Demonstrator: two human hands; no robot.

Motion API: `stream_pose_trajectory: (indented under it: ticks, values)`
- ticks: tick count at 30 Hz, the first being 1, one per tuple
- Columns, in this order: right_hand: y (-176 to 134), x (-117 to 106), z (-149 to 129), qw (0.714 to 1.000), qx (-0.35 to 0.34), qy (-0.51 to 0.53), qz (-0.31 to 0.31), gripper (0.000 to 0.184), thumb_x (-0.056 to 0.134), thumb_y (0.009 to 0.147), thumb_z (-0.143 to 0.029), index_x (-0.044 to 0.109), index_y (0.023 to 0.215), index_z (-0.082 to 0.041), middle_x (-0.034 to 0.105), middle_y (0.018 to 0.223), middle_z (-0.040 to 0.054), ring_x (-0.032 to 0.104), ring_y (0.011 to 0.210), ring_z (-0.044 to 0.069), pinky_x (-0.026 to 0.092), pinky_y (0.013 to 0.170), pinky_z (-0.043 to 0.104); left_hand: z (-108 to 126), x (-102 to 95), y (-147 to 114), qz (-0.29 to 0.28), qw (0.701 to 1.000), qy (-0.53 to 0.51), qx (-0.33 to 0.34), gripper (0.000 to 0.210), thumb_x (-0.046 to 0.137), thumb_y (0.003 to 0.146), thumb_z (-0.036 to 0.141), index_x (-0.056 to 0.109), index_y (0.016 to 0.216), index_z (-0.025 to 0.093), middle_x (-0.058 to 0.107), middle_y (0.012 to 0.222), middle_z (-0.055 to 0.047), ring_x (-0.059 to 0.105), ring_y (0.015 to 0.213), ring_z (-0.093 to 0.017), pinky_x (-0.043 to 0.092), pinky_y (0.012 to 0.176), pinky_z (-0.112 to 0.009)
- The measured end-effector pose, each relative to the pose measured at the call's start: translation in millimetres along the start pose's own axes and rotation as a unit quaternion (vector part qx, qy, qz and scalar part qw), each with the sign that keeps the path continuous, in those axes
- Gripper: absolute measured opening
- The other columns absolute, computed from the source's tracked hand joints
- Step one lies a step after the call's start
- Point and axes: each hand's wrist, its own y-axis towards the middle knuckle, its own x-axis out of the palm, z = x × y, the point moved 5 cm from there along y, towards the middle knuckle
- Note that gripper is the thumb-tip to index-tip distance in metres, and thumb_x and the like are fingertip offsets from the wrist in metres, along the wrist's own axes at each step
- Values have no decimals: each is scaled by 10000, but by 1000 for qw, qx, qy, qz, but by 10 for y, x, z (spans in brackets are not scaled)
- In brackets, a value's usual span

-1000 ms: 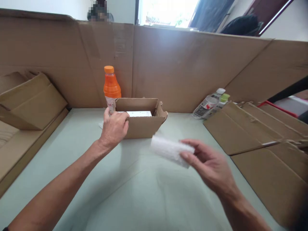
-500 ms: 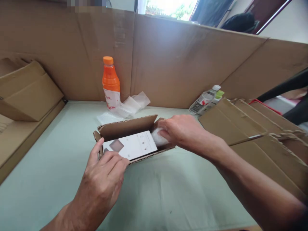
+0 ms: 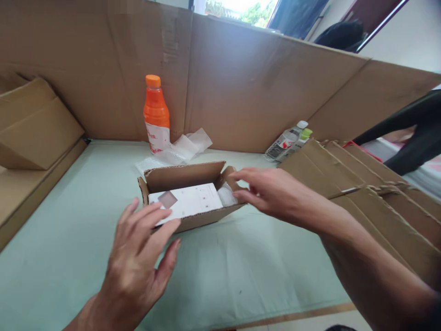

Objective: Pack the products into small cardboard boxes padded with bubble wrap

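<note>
An open cardboard box (image 3: 201,219) stands mid-table, with a white printed box (image 3: 193,201) lying inside it. Whitish translucent packing material (image 3: 226,195) fills the gap at the inner right end. My left hand (image 3: 138,257) is at the box's near left corner, fingers spread and holding nothing; whether a fingertip touches the rim I cannot tell. At the right end of the cardboard box is my right hand (image 3: 263,188), its thumb and fingers apart beside the flap and the packing, gripping nothing.
Behind the box lie translucent wrap sheets (image 3: 188,147) beside an orange bottle (image 3: 157,115). A clear bottle (image 3: 285,141) leans at the back right near cardboard boxes (image 3: 320,168). More cardboard (image 3: 37,124) stands at left; a tall cardboard wall (image 3: 248,87) closes the back.
My right hand has let go of the white packing, which now rests in the box's right end. My left hand has released the box's edge and spread its fingers.
</note>
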Motion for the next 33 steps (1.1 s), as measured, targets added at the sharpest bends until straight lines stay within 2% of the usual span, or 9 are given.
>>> stream_pose_trajectory:
  ticks: [2, 4, 8, 10, 12, 16, 21, 28, 33]
  values:
    - [-324, -124, 204, 990, 60, 46, 123, 202, 562, 930, -345, 707, 997, -224, 716, 792, 21, 621, 641, 156, 437, 616, 276, -106, -85, -122, 52, 997, 11, -60, 442, 669, 841, 111, 586, 1259, 223, 601, 1277, -104, 562, 1250, -280, 397, 1144, -539]
    - [-640, -39, 415, 968, 124, 99, 194, 235, 567, 932, -398, 714, 987, -223, 724, 786, 31, 633, 640, 163, 467, 604, 280, -263, -78, -340, 75, 983, 12, -166, 488, 677, 854, 200, 563, 1323, 274, 573, 1351, -83, 542, 1283, -281, 397, 1152, -515]
    - [-828, 686, 530, 944, 176, 236, 146, 459, 669, 848, -420, 628, 1247, -197, 731, 990, 74, 606, 628, 148, 504, 571, 284, -544, 279, -952, 28, 908, -149, -390, 604, 685, 849, 407, 483, 1411, 320, 509, 1462, -72, 562, 1276, -310, 442, 1118, -535]
    - [-692, 1045, 399, 932, 162, 301, 122, 631, 718, 799, -401, 530, 1363, -193, 694, 1138, 101, 619, 731, 161, 533, 634, 296, -621, 494, -1198, -4, 850, -236, -470, 657, 704, 821, 472, 465, 1417, 330, 509, 1456, -75, 607, 1218, -305, 507, 1055, -513]
    - [-485, 1273, 251, 922, 148, 340, 112, 568, 716, 791, -374, 551, 1302, -187, 682, 1140, 99, 618, 816, 179, 538, 698, 309, -675, 627, -1280, -14, 819, -266, -508, 645, 713, 805, 508, 500, 1381, 313, 557, 1393, -74, 611, 1205, -291, 523, 1035, -473]
    - [-301, 1301, 204, 916, 173, 339, 128, 258, 639, 821, -315, 615, 1037, -175, 687, 951, 61, 595, 739, 168, 515, 689, 314, -677, 798, -934, 1, 825, -269, -498, 533, 687, 824, 517, 590, 1265, 234, 654, 1221, -86, 597, 1192, -264, 520, 995, -390]
    - [-868, 1018, 508, 887, 254, 301, 240, 223, 618, 820, -380, 604, 909, -175, 682, 850, 69, 622, 669, 198, 506, 603, 330, -385, 1154, -340, -37, 837, -361, -411, 393, 647, 865, 481, 652, 1132, 192, 701, 1127, -79, 651, 1054, -219, 535, 887, -320]
    - [-1323, 1288, 356, 870, 285, 300, 268, 204, 588, 858, -373, 651, 934, -195, 695, 877, 83, 647, 747, 227, 542, 604, 336, -284, 1288, -478, -97, 821, -359, -433, 403, 622, 896, 467, 642, 1208, 213, 703, 1198, -69, 632, 1137, -228, 518, 877, -297]
    - [-1602, 1316, 778, 836, 360, 264, 318, 268, 586, 855, -413, 632, 965, -173, 691, 874, 84, 626, 707, 206, 543, 625, 344, -61, 1844, -9, -138, 825, -407, -367, 348, 612, 881, 401, 671, 1156, 195, 717, 1137, -62, 652, 1051, -220, 526, 849, -310]
